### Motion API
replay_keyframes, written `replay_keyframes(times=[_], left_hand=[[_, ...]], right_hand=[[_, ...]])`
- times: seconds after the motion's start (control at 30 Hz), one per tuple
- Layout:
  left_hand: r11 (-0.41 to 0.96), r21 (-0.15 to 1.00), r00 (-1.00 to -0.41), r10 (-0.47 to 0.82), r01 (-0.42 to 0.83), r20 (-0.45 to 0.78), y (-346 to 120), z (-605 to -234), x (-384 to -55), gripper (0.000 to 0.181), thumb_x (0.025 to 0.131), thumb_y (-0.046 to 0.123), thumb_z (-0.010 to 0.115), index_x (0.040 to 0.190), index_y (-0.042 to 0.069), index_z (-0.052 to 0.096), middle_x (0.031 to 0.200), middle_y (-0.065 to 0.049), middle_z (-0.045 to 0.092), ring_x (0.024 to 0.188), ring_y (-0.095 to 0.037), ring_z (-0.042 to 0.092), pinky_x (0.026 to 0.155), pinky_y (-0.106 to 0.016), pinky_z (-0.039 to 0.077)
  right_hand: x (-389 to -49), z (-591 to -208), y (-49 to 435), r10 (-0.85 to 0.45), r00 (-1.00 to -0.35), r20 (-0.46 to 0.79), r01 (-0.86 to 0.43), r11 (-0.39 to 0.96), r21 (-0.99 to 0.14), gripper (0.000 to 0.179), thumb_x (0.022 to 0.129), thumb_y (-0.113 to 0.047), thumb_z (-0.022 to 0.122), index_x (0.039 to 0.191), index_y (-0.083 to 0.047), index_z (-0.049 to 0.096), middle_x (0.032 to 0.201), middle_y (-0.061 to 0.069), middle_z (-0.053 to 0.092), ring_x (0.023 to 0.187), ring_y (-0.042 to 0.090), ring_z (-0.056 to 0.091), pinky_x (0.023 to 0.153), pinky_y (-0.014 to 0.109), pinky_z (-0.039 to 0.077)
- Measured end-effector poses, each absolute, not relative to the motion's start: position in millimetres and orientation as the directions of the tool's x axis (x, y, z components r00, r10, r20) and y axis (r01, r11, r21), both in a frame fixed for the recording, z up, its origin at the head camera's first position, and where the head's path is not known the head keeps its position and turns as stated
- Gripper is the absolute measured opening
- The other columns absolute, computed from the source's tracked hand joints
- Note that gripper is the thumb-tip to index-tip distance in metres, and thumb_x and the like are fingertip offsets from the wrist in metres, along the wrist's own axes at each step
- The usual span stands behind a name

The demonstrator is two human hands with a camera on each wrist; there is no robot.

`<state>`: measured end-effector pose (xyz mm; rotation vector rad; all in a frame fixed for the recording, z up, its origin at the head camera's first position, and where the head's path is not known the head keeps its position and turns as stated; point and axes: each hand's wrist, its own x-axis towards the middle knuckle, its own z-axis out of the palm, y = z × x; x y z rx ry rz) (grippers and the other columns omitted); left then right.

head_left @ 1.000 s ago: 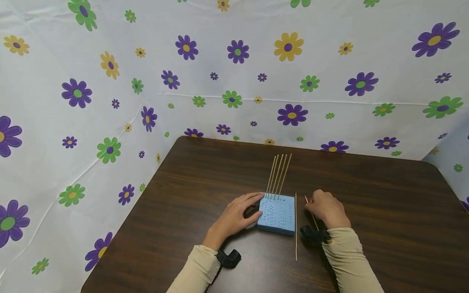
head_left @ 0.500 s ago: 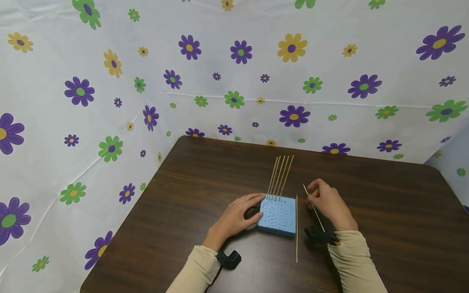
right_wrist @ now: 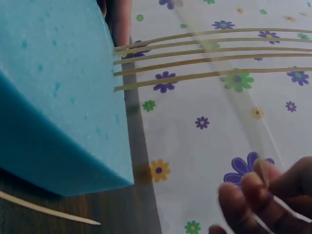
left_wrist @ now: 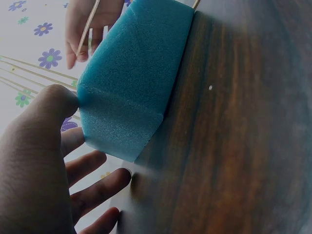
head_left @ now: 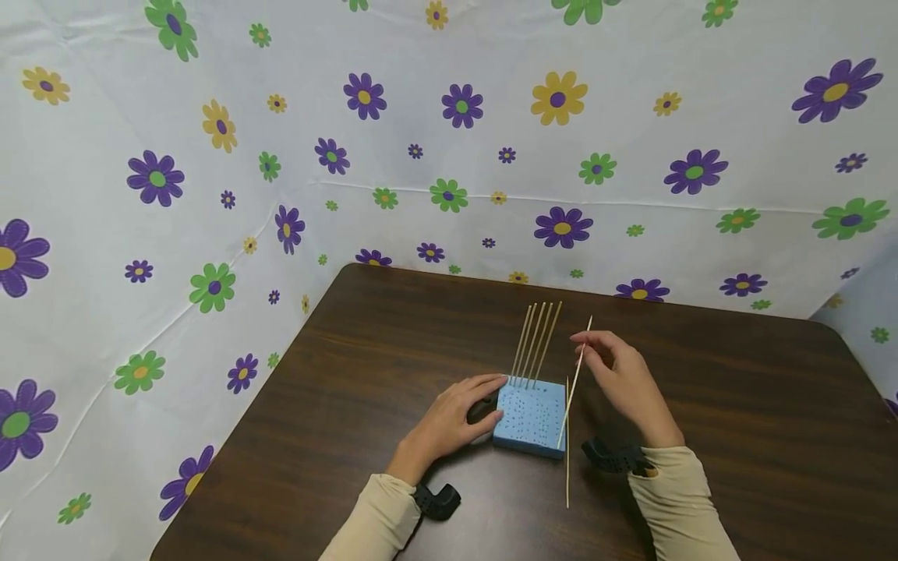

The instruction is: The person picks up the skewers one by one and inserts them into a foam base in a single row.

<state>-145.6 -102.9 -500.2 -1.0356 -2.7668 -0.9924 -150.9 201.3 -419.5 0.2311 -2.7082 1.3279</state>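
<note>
My left hand (head_left: 452, 413) holds a blue foam block (head_left: 529, 417) at its left side, thumb near the front and index finger at the back corner. In the left wrist view the other fingers are spread beside the block. Small holes dot its top, and several thin wooden skewers (head_left: 536, 343) stand in a row along its back edge. My right hand (head_left: 624, 374) pinches another skewer (head_left: 574, 389) near its upper end, right of the block. That skewer slants down to the block's front right corner; whether it touches is unclear.
One loose skewer (head_left: 567, 475) lies on the dark wooden table (head_left: 758, 421) along the block's right side, its pointed tip showing in the right wrist view. A flower-printed cloth (head_left: 393, 47) hangs behind and left of the table. Each wrist wears a black camera mount (head_left: 438, 501).
My right hand has lifted and turned its skewer, so the lower end has swung left from beside the wrist to over the block's right edge. The left hand stays on the block.
</note>
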Motion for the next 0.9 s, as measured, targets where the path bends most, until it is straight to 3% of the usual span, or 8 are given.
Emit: replay_keyframes(times=[0.2, 0.4, 0.7, 0.9], left_hand=[[0.58, 0.547, -0.777, 0.582, 0.604, 0.24, -103.9, -500.5, -144.7, 0.057, 0.105, 0.043, 0.059, 0.159, 0.029, 0.046, 0.159, 0.004, 0.052, 0.143, -0.021, 0.054, 0.115, -0.055, 0.045], [0.573, 0.545, -0.771, 0.586, 0.612, 0.249, -103.8, -500.4, -145.9, 0.057, 0.105, 0.042, 0.058, 0.159, 0.027, 0.046, 0.159, 0.003, 0.052, 0.143, -0.022, 0.054, 0.114, -0.055, 0.045], [0.575, 0.541, -0.771, 0.584, 0.614, 0.255, -103.4, -501.1, -145.4, 0.057, 0.105, 0.042, 0.059, 0.159, 0.029, 0.046, 0.159, 0.004, 0.052, 0.142, -0.022, 0.055, 0.113, -0.055, 0.046], [0.57, 0.552, -0.773, 0.581, 0.609, 0.253, -103.4, -501.3, -144.6, 0.057, 0.105, 0.041, 0.059, 0.159, 0.03, 0.046, 0.159, 0.004, 0.052, 0.142, -0.022, 0.054, 0.113, -0.055, 0.046]], right_hand=[[-150.8, -421.1, 199.6, -0.125, -0.952, 0.278, -0.298, 0.569, -0.766, 0.028, 0.101, -0.003, 0.063, 0.128, -0.005, 0.067, 0.112, 0.014, 0.073, 0.088, -0.001, 0.059, 0.074, 0.015, 0.049], [-150.8, -421.1, 199.3, -0.116, -0.945, 0.307, -0.314, 0.595, -0.74, 0.029, 0.095, -0.006, 0.075, 0.123, -0.008, 0.069, 0.112, 0.011, 0.074, 0.09, -0.004, 0.06, 0.078, 0.013, 0.051], [-149.4, -421.1, 200.9, -0.112, -0.95, 0.292, -0.302, 0.576, -0.76, 0.022, 0.106, -0.021, 0.061, 0.122, -0.01, 0.073, 0.103, 0.008, 0.074, 0.085, 0.007, 0.066, 0.074, 0.016, 0.052], [-150.8, -424.9, 201.7, -0.157, -0.93, 0.331, -0.358, 0.583, -0.729, 0.023, 0.108, -0.021, 0.058, 0.118, -0.013, 0.077, 0.105, 0.002, 0.069, 0.083, 0.017, 0.064, 0.07, 0.022, 0.052]])
